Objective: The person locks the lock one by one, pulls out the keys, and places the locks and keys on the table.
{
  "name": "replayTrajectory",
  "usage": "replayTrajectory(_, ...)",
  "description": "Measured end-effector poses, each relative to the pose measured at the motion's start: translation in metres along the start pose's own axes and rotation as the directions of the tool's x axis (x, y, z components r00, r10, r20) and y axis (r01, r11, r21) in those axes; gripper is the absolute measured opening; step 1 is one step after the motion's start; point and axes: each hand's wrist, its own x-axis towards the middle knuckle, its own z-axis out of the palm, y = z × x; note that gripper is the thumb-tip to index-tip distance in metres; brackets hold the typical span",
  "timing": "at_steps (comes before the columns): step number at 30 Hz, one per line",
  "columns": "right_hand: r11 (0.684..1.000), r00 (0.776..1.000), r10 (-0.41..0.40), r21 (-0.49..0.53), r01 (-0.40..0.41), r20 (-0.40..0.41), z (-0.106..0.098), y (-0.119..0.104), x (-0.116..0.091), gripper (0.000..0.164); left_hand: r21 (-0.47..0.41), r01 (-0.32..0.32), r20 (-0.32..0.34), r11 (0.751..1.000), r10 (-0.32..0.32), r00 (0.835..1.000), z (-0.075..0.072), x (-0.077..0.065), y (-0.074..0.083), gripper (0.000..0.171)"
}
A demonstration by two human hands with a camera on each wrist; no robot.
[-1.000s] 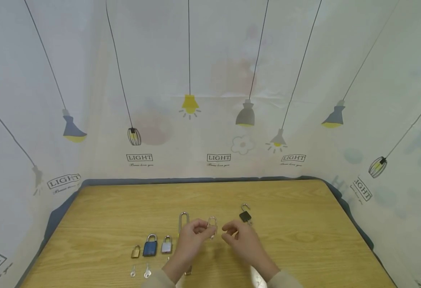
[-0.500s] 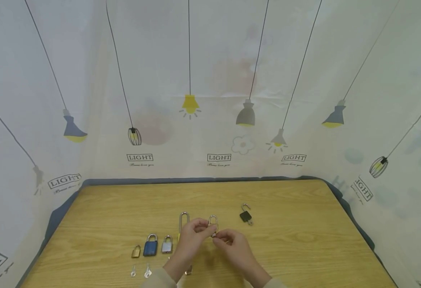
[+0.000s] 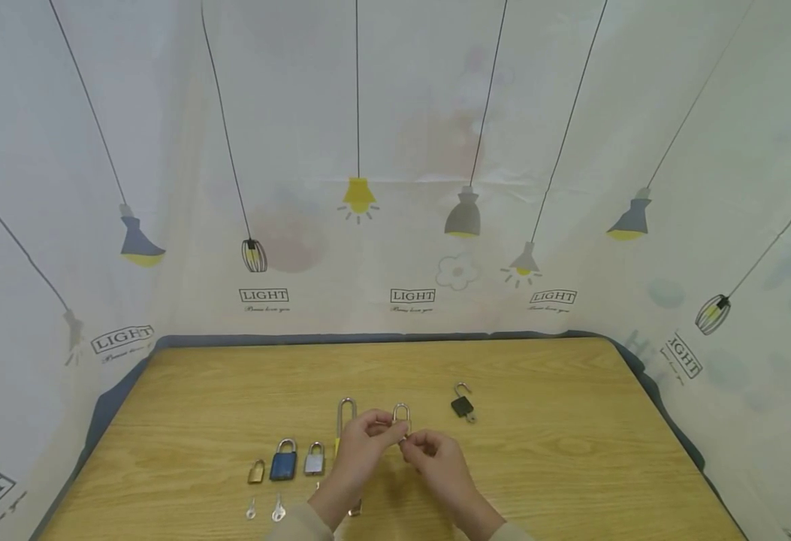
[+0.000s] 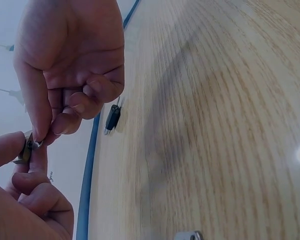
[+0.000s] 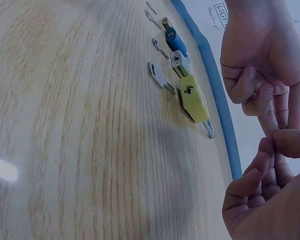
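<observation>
My left hand [image 3: 361,451] holds a small padlock [image 4: 23,153] between thumb and fingers, raised above the table, its shackle pointing up. Most of the lock's body is hidden by the thumb. From the right, my right hand [image 3: 439,458] reaches to the padlock's underside. Its thumb and forefinger pinch a small silver key [image 4: 38,145], which meets the bottom of the lock and is mostly covered by the fingertips. In the right wrist view both hands come together, left hand [image 5: 265,60] above and right hand [image 5: 270,195] below.
On the table, left of the hands, stand a brass padlock [image 3: 256,472], a blue padlock [image 3: 283,464], a silver padlock [image 3: 314,460] and a yellow long-shackle padlock [image 5: 195,102]. Several keys lie before them, including a large key [image 5: 159,76]. An opened black padlock [image 3: 462,406] lies back right.
My right hand has moved left and down to the padlock and now pinches the key at its underside. The left hand has stayed nearly still, holding the padlock.
</observation>
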Motion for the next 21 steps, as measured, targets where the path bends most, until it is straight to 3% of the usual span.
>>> replayTrajectory(7, 1.0, 1.0, -0.004, 0.027, 0.005, -0.012, 0.002, 0.0, 0.0, 0.028, 0.023, 0.016, -0.025, 1.0, -0.015, 1.0, 0.003, 0.013, -0.025, 0.036)
replayTrajectory(21, 0.998, 1.0, -0.006, 0.061, 0.006, -0.003, 0.0, -0.014, -0.004, 0.025, -0.008, 0.045, -0.036, 0.999, -0.046, 0.998, 0.004, 0.014, -0.024, 0.04)
